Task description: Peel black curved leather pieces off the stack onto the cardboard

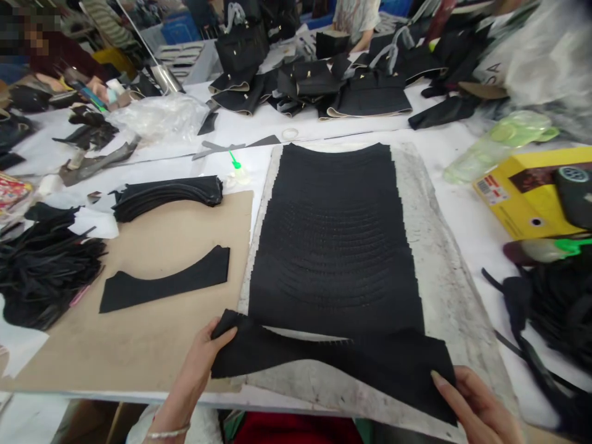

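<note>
Stretched between my two hands is a black curved fabric panel (pixel 370 365), raised at the near edge of the table. My left hand (pixel 208 351) pinches its left end between thumb and fingers. At the opposite end my right hand (pixel 472 394) grips the lower right corner, thumb on top. Just beyond the panel lies an overlapping stack of black panels (pixel 333 246), fanned in rows on a grey, stained board (pixel 444 277). A single black curved panel (pixel 166 280) rests on the brown cardboard (pixel 152 345) to the left, with a thick pile of similar pieces (pixel 169 194) behind it.
Black strips (pixel 46 265) are heaped at far left, more strips (pixel 564 320) at right. A yellow box (pixel 522 191) and a green-tinted bottle (pixel 499 148) stand right. A small green-tipped bottle (pixel 238 169) sits behind the cardboard. Black bags (pixel 314 80) cover the back; people work beyond.
</note>
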The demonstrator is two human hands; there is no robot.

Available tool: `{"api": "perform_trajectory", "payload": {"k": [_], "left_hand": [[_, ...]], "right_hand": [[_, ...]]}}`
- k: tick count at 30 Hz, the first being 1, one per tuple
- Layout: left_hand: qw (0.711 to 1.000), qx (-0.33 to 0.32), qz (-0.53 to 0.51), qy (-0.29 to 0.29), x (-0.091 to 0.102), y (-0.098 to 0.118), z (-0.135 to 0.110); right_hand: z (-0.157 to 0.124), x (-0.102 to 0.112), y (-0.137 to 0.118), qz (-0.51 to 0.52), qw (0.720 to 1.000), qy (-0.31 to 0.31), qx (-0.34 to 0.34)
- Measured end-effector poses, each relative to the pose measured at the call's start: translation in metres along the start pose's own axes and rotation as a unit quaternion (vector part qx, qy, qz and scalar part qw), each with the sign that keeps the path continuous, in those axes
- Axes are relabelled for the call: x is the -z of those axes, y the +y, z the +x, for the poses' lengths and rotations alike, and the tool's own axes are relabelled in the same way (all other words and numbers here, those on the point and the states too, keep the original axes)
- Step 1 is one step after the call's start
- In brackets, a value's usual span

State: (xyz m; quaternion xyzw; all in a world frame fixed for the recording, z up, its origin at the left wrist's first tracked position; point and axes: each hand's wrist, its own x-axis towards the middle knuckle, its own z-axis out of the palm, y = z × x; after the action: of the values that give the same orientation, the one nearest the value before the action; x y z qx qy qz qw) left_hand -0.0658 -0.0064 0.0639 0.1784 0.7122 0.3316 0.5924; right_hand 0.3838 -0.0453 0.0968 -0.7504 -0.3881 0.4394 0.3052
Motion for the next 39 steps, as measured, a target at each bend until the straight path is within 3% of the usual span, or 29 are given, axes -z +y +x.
{"api": "perform_trajectory", "payload": {"k": [3,5,8,11,16,20,29,39], "left_hand": [[0.999,-0.052,0.010,0.005,-0.034,0.010,0.023],[0.995,-0.090,0.026,0.028,-0.050,0.004,0.041],[0.981,-0.124,0.108,0.107,-0.061,-0.015,0.061],[0.951,-0.157,0.196,0.178,-0.060,-0.031,0.067],[0.972,-0.118,0.151,0.134,-0.057,-0.034,0.065],[0.977,-0.137,0.124,0.106,-0.060,-0.028,0.065],[0.959,-0.188,0.166,0.130,-0.061,-0.029,0.068],[0.937,-0.213,0.220,0.170,-0.063,-0.026,0.068]], "right_hand": [[0.032,0.015,0.015,-0.055,0.998,0.041,0.010],[0.050,0.016,0.028,-0.102,0.994,0.047,-0.001],[0.066,0.010,0.044,-0.108,0.993,0.037,-0.039],[0.070,0.003,0.054,-0.116,0.991,0.055,-0.041],[0.070,-0.001,0.059,-0.165,0.982,0.092,-0.004],[0.073,0.001,0.059,-0.169,0.982,0.082,0.004],[0.075,-0.003,0.052,-0.196,0.977,0.078,0.017],[0.079,-0.003,0.058,-0.259,0.963,0.051,-0.057]]}}
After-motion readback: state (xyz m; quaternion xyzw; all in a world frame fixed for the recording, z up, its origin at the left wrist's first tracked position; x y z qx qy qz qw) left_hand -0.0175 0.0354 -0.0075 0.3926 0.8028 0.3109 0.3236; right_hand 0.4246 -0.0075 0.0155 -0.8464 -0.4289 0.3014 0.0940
